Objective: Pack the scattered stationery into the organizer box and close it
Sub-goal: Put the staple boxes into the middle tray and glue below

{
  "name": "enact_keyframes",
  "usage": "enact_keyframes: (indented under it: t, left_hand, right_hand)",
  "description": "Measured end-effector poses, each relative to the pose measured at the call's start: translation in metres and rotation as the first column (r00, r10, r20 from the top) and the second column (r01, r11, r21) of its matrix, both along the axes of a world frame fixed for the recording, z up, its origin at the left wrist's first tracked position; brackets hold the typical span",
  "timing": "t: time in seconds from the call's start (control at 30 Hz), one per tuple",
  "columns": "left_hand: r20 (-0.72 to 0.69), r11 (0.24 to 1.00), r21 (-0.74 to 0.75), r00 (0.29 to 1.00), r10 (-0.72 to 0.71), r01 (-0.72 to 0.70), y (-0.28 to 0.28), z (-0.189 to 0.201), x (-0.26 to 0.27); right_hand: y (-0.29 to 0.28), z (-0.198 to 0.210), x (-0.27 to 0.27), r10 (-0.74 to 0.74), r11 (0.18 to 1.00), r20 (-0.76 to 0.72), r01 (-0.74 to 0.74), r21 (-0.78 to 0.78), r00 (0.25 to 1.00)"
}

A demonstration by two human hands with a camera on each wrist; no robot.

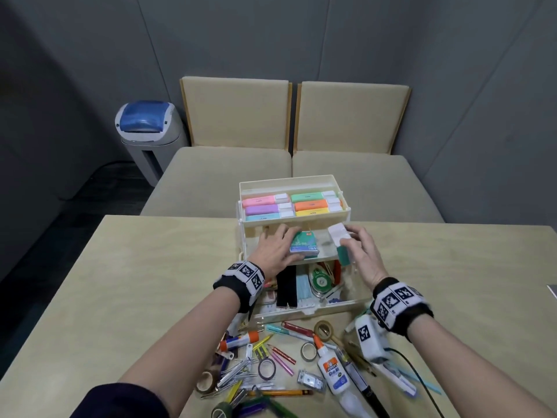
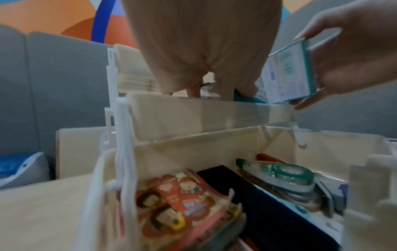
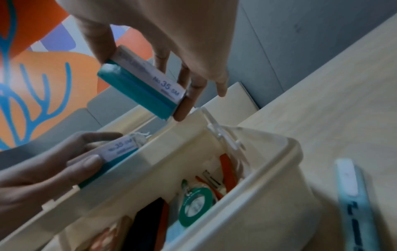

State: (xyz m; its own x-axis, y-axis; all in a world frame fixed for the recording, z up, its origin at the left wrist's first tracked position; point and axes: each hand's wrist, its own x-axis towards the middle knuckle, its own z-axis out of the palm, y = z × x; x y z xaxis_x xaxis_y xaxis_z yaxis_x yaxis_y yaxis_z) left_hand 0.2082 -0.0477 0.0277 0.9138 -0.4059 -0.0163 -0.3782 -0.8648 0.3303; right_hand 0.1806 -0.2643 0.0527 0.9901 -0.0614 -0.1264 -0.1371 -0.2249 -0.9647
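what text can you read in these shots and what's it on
"No.35-5M": staple box held by the right hand.
"No.35": staple box held by the left hand; the rest is blurred.
"ELMER'S Glue-All": glue bottle on the table.
"MAX": red mark on the left hand's staple box in the head view, barely legible.
Highlighters, booklet and tape dispenser: print too blurred to read.

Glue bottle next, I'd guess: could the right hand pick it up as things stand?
Probably not yet: the right hand grips a staple box over the organizer's middle tray. The glue bottle itself lies uncovered.
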Motion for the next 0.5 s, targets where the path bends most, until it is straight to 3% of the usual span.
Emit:
enact_keyframes:
  t: [0.23,0.5]
  left_hand:
    - [0.103,0.995,0.078,0.993,0.059,-0.067,0.002,-0.004,0.008]
    - [0.27,0.969,-0.006,0.933,0.239,-0.247,-0.016,-0.007,-0.001]
  right_hand:
    - [0.004,-0.009,0.005,-0.006,0.998,-0.044,0.008,0.054,0.999]
    - [0.014,-0.01,0.004,-0.016,0.996,-0.032,0.019,0.092,0.999]
